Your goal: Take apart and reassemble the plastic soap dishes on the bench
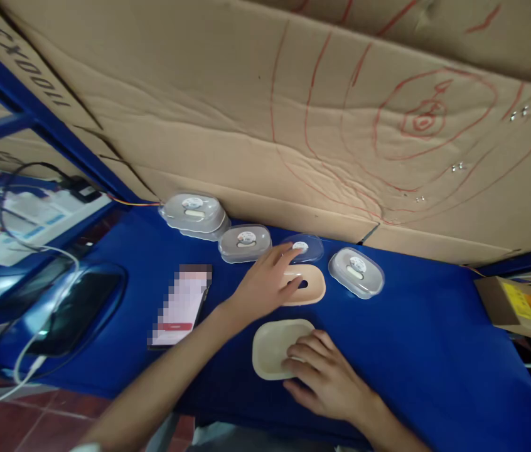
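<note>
My right hand [324, 376] grips the right side of a cream oval box [270, 351], fingers inside and thumb outside the wall. The box stands without a cover near the table's front edge. Beyond it, my left hand [260, 279] reaches out with its fingers apart. Its thumb lies over a peach oval lid [315, 285] that has a hole in the middle. The other fingertips are at a clear plastic cover [312, 247] with a round label, just behind the lid. Whether they touch the cover, I cannot tell.
Clear-covered boxes stand along the cardboard wall: a stack [194, 216], a single box [245, 243] and another box [357, 273] to the right. A phone [183, 304] lies left of my arm. Cables and a power strip [53, 220] are far left; a cardboard carton [524, 307] is right.
</note>
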`<state>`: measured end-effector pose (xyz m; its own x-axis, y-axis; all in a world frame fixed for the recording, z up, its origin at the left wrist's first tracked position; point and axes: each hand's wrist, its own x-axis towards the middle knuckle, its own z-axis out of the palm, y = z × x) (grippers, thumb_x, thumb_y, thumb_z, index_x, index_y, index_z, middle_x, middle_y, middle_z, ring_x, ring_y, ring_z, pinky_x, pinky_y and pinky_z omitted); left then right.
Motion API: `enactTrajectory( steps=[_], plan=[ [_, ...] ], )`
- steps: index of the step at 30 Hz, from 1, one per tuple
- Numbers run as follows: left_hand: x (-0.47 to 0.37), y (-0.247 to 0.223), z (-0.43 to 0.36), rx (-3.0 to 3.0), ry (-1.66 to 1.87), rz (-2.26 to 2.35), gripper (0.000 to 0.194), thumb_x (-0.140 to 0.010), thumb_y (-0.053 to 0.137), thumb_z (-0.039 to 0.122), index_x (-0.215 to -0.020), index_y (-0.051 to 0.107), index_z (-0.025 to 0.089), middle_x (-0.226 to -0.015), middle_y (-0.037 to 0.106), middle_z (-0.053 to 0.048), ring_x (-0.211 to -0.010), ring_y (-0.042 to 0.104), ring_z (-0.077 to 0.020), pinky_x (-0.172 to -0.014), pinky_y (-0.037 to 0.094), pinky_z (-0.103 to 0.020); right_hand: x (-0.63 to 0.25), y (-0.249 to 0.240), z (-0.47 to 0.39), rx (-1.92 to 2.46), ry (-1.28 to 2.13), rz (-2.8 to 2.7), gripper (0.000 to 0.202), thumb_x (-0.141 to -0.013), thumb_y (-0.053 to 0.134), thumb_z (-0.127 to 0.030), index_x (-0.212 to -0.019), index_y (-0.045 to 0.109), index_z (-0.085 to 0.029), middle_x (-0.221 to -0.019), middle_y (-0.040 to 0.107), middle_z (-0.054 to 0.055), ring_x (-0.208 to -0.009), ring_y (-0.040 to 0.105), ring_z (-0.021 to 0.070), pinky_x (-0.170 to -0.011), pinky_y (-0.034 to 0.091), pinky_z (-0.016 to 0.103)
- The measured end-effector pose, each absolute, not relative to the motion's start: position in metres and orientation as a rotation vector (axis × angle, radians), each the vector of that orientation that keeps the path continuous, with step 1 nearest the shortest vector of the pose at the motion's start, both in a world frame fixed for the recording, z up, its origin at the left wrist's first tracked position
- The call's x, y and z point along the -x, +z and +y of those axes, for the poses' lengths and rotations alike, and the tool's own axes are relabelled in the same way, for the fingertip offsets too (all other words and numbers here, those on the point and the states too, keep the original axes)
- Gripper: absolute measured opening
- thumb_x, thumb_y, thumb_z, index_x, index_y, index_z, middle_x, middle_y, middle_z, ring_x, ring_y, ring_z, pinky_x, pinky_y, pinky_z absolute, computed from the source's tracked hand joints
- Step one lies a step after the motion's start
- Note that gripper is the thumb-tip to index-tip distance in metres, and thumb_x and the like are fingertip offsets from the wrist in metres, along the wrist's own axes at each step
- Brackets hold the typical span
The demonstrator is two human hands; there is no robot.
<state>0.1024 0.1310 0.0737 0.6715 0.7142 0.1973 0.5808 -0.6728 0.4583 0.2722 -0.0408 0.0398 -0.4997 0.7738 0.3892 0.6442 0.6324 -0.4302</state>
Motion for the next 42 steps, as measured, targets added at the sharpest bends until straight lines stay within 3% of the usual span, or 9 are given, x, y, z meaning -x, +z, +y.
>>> enactTrajectory(
  steps=[7, 11, 14, 17, 23, 25, 31, 37, 42],
  plan=[
    [-0.174, 0.052, 0.206, -2.51, 0.358, 1.119, 0.069, -0.088, 0.081, 0.04, -0.147, 0.054, 0.016, -0.141, 0.065, -0.023, -0.13, 0.064, -0.0434, -0.107, 0.05, -0.058, -0.269, 0.028, -0.042, 1.144, 0.31, -2.326, 0.017, -0.101, 0.066, -0.031, -0.115, 0.067, -0.02, -0.113, 0.075, 0.007, -0.107, 0.067, 0.0233, -0.1, 0.049, 0.042],
    [-0.164, 0.048, 0.2, -2.518, 0.388, 1.082, 0.064, -0.096, 0.073, 0.041, -0.15, 0.051, 0.016, -0.153, 0.055, -0.024, -0.139, 0.057, -0.0425, -0.114, 0.045, -0.058, -0.272, 0.029, -0.044, 1.225, 0.355, -2.362, 0.021, -0.103, 0.065, -0.033, -0.121, 0.066, -0.021, -0.121, 0.074, 0.008, -0.114, 0.065, 0.0247, -0.104, 0.048, 0.043],
    [-0.141, 0.059, 0.175, -2.548, 0.468, 1.008, 0.055, -0.103, 0.061, 0.039, -0.153, 0.048, 0.018, -0.167, 0.039, -0.02, -0.156, 0.036, -0.0365, -0.126, 0.033, -0.054, -0.27, 0.032, -0.046, 1.242, 0.406, -2.392, 0.024, -0.104, 0.064, -0.031, -0.126, 0.064, -0.021, -0.124, 0.074, 0.007, -0.117, 0.065, 0.0251, -0.108, 0.046, 0.045],
    [-0.109, 0.069, 0.133, -2.549, 0.499, 0.923, 0.053, -0.106, 0.057, 0.041, -0.154, 0.046, 0.022, -0.164, 0.044, -0.016, -0.152, 0.044, -0.0294, -0.125, 0.039, -0.048, -0.275, 0.039, -0.045, 1.199, 0.399, -2.364, 0.022, -0.105, 0.059, -0.024, -0.127, 0.064, -0.021, -0.126, 0.074, 0.007, -0.118, 0.066, 0.0242, -0.109, 0.046, 0.044],
    [-0.05, 0.045, 0.034, -2.391, 0.452, 0.92, 0.087, -0.081, 0.088, 0.041, -0.155, 0.044, 0.034, -0.154, 0.055, -0.011, -0.139, 0.056, -0.0401, -0.11, 0.054, -0.062, -0.309, 0.036, -0.028, 1.487, 0.147, -2.184, 0.047, -0.106, 0.045, -0.009, -0.15, 0.053, -0.021, -0.154, 0.06, 0.011, -0.144, 0.052, 0.0281, -0.116, 0.038, 0.05],
    [-0.04, 0.03, 0.013, -2.351, 0.434, 0.998, 0.087, -0.085, 0.084, 0.033, -0.158, 0.039, 0.042, -0.153, 0.056, -0.007, -0.138, 0.057, -0.0406, -0.109, 0.055, -0.064, -0.315, 0.029, -0.021, 1.604, 0.103, -2.185, 0.05, -0.108, 0.045, -0.012, -0.156, 0.046, -0.021, -0.156, 0.058, 0.012, -0.147, 0.049, 0.0301, -0.118, 0.033, 0.053],
    [-0.034, 0.008, -0.004, -2.184, 0.577, 1.126, 0.101, -0.081, 0.086, 0.017, -0.161, 0.028, 0.039, -0.161, 0.04, -0.015, -0.143, 0.053, -0.0429, -0.11, 0.055, -0.065, -0.312, 0.028, -0.015, 1.619, 0.074, -2.121, 0.03, -0.107, 0.056, -0.018, -0.135, 0.065, -0.026, -0.119, 0.074, 0.008, -0.112, 0.064, 0.0281, -0.098, 0.041, 0.048],
    [-0.04, 0.013, 0.012, -2.135, 0.678, 1.116, 0.126, -0.077, 0.089, 0.011, -0.167, 0.006, 0.037, -0.173, 0.019, -0.021, -0.153, 0.042, -0.043, -0.114, 0.052, -0.062, -0.306, 0.05, -0.035, 1.407, 0.314, -2.22, 0.036, -0.107, 0.056, -0.016, -0.139, 0.064, -0.03, -0.116, 0.071, 0.007, -0.116, 0.061, 0.0259, -0.102, 0.043, 0.046],
    [-0.037, 0.013, 0.021, -2.212, 0.578, 1.056, 0.114, -0.081, 0.09, 0.022, -0.166, 0.016, 0.038, -0.167, 0.037, -0.017, -0.153, 0.042, -0.0406, -0.119, 0.046, -0.062, -0.289, 0.06, -0.046, 1.296, 0.505, -2.365, 0.039, -0.106, 0.054, -0.013, -0.142, 0.062, -0.026, -0.111, 0.073, 0.006, -0.11, 0.065, 0.0236, -0.1, 0.047, 0.044]
  ],
)
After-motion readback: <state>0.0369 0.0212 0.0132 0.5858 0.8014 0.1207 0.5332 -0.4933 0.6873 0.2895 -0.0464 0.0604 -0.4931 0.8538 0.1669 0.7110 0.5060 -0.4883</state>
